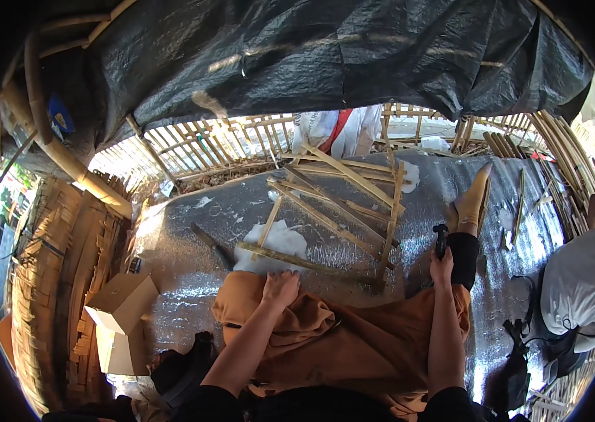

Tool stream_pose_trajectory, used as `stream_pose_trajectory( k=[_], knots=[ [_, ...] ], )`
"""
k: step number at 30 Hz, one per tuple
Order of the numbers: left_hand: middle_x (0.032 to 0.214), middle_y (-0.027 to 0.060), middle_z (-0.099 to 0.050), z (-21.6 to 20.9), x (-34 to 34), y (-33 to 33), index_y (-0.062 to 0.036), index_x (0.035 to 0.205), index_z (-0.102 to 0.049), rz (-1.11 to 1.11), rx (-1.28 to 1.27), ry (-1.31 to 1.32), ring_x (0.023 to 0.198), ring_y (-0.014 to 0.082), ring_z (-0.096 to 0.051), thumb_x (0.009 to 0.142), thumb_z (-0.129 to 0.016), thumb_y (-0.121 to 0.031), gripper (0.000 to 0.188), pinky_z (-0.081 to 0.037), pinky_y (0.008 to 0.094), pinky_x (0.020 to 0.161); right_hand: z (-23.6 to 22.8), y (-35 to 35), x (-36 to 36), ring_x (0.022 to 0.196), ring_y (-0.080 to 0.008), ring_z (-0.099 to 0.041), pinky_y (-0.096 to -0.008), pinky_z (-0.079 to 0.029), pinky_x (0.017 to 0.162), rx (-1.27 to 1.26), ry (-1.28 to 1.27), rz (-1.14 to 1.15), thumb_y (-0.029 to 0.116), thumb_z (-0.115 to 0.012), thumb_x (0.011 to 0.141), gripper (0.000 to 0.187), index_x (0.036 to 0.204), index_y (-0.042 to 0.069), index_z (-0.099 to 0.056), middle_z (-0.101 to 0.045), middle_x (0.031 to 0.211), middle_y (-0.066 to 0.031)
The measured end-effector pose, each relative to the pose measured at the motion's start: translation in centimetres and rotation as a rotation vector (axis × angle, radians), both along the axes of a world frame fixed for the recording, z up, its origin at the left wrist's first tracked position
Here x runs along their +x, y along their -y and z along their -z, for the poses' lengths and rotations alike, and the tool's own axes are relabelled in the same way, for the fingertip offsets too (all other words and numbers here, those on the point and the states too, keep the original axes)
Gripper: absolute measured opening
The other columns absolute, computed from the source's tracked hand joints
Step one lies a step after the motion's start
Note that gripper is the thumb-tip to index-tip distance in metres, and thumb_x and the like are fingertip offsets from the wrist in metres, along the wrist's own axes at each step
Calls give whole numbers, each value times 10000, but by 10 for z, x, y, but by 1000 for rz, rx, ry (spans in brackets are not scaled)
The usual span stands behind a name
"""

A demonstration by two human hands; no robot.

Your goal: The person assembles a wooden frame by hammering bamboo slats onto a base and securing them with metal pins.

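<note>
My left hand (pixel 282 288) lies on the brown cloth (pixel 353 330) over my bent leg. Its fingers are curled, their tips hidden, close to a bamboo strip (pixel 290 260) of a wooden frame; whether they hold anything is not visible. Upright in my closed right hand (pixel 441 267) is a small black handheld tool (pixel 441 240), its kind unclear, beside my outstretched leg. Beyond my legs lies a loose framework of bamboo sticks (pixel 339 211), several crossing one another. A curved dark-handled blade (pixel 213 245) rests on the mat left of the white foamy lump (pixel 273 243).
A shiny silver mat (pixel 178 243) covers the floor. An open cardboard box (pixel 121 302) stands at left beside a woven bamboo wall (pixel 47 246). Another person in a grey shirt (pixel 579 281) sits at right, near bamboo poles (pixel 558 155). Dark tarpaulin (pixel 297 63) hangs ahead.
</note>
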State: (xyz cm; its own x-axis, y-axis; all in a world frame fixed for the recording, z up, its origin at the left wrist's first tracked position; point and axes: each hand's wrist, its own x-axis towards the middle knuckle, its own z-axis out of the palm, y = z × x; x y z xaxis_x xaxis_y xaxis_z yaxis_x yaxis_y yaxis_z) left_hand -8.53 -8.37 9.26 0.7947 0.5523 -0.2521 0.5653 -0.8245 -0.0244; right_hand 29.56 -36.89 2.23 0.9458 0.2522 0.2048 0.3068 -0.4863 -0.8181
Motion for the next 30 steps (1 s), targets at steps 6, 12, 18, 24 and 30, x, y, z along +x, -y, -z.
stream_pose_trajectory(
  k=[6,12,18,24,30],
  knots=[
    [1323,160,-537,22,21,7,-63,1392,-543,324,8,260,1274,345,-508,907,-619,-169,503,-431,545,1029,12,-9,-9,662,-224,-632,-367,-471,603,-20,-83,38,143,-680,904,182,947,20,-554,-620,735,-97],
    [1257,147,-604,57,82,21,-72,1310,-590,458,-36,115,1213,339,-575,860,-703,-308,520,-411,625,1014,14,-4,-9,728,-325,-650,-425,-490,664,-28,63,-1,174,-687,909,219,982,0,-576,-634,786,-167],
    [1003,170,-724,41,122,-3,-50,994,-722,423,-281,-60,978,362,-702,776,-760,-338,363,-554,507,868,4,-7,-16,762,-336,-648,-426,-497,695,-79,127,-18,254,-735,877,344,963,-29,-559,-622,798,-176],
    [1123,208,-706,37,157,0,-27,1245,-651,501,-594,-168,1083,368,-666,709,-844,-487,732,-535,451,903,15,3,0,580,-168,-544,-341,-433,520,55,-68,-13,176,-706,919,241,955,26,-520,-533,703,-59],
    [1162,171,-696,35,172,-6,-25,1263,-635,329,-976,-337,1110,327,-657,766,-762,-627,791,-507,452,952,15,-2,-4,634,-158,-525,-328,-421,571,42,-175,-35,156,-684,930,201,981,34,-532,-539,747,-46]
  ],
)
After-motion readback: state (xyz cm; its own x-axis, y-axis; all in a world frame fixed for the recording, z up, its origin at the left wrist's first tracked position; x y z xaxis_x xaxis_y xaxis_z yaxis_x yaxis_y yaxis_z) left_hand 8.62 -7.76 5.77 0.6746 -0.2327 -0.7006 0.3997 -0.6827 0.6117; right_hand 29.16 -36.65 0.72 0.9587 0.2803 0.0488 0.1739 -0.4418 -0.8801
